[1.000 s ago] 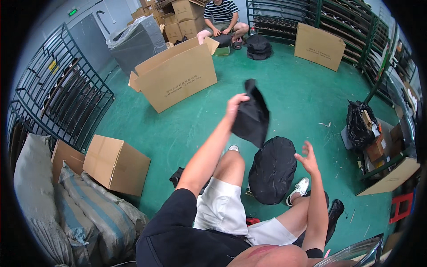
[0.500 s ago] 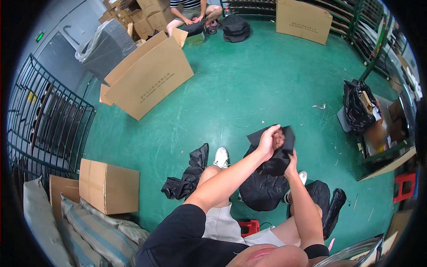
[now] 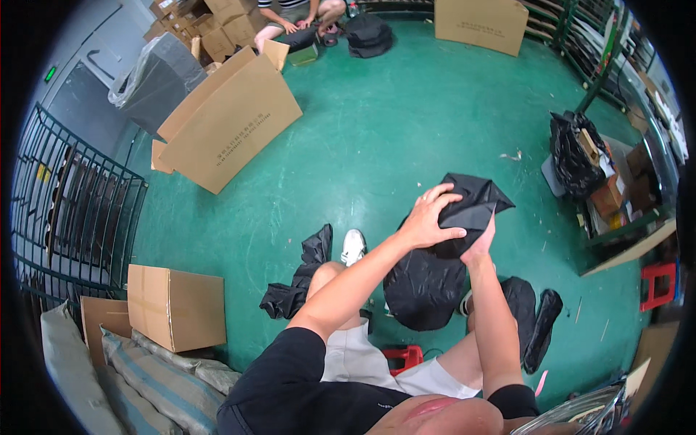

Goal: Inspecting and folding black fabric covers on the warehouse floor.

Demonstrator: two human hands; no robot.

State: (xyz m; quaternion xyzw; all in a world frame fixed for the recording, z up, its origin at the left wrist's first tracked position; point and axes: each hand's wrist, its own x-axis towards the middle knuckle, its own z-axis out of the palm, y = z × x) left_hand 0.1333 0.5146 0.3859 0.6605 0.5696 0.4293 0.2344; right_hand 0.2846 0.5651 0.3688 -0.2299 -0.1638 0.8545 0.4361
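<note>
Far left: green metal rack [image 3: 72,210] against the wall side. Near left: woven sacks [image 3: 156,380], with a closed brown carton [image 3: 177,308] just behind them. Farther back, grey bin [image 3: 161,83] with clear plastic over its top, then a big carton [image 3: 232,127], flaps out, tilted in view.

Crumpled black fabric [image 3: 299,281] on the green floor [image 3: 362,152], just left of the person's white shoe [image 3: 354,248]. Far side: co-worker [image 3: 297,14] sitting low, both hands on a dark item, dark round bundle [image 3: 368,36] to the right of them.

Centre: left hand [image 3: 433,220] spread, thumb well apart from fingers, laid against the left side of the black cloth [image 3: 473,206]. Cloth is up in front of the person, above and overlapping the far end of a rounded black bundle [image 3: 424,291] between the legs. Red stool [image 3: 404,357] under the person.

Right hand [image 3: 481,245] at the cloth's near right edge; fingers mostly hidden, can't tell if it pinches.

Right: two dark pieces [image 3: 542,330] on the floor near the right leg. Far right: black plastic bag [image 3: 576,156] beside a shelf, nearer red stool [image 3: 658,286].
</note>
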